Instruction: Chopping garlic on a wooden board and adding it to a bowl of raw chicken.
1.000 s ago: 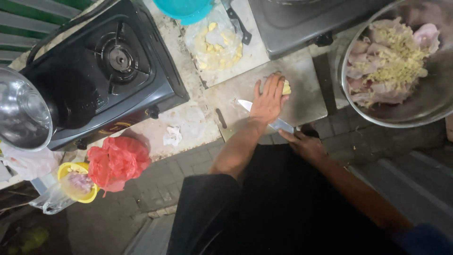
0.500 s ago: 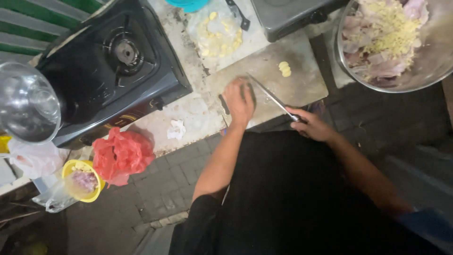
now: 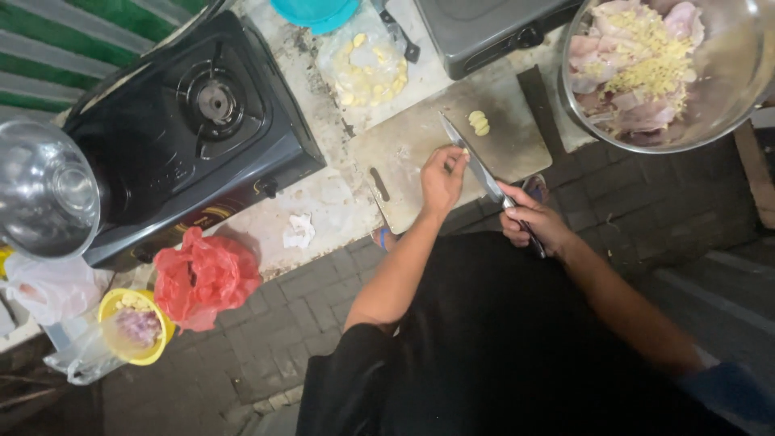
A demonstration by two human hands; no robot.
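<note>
A wooden cutting board [image 3: 404, 149] lies on the paved ground. My right hand [image 3: 529, 222] grips the handle of a long knife [image 3: 472, 157] whose blade slants across the board. My left hand [image 3: 442, 178] rests on the board beside the blade, fingers curled around a small pale piece that I cannot make out. A couple of pale yellow peeled pieces [image 3: 479, 123] lie on the board just beyond the blade tip.
A black gas stove [image 3: 186, 129] sits at the left, a metal bowl [image 3: 44, 190] beside it. A big metal bowl of raw chicken [image 3: 646, 69] stands top right. A clear bag of peeled pieces [image 3: 367, 69], a red bag [image 3: 202, 274] and a yellow cup [image 3: 133, 327] lie around.
My left hand has slid from the board's far right to its middle. The knife, first flat under my hand, now slants across the board, leaving the yellow pieces uncovered.
</note>
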